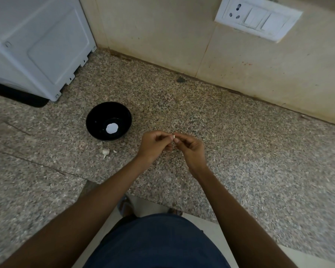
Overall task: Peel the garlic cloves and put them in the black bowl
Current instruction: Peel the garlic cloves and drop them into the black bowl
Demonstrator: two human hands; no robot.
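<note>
Fingertips of the left hand (153, 146) and right hand (190, 147) pinched one small white garlic clove (174, 136) between them above the speckled granite counter (240, 151). At ten o'clock, apart, sat the round black bowl (97, 120); a pale garlic bulb (105, 152) lay at nine o'clock.

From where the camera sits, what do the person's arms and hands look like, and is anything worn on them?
Both forearms are bare all the way up to the frame's edge: no sleeves, gloves, watch or bracelets show. The left hand and right hand carry no visible rings, though the fingers are too small in the picture to be sure. Lower down, dark blue clothing covers the body.
</note>
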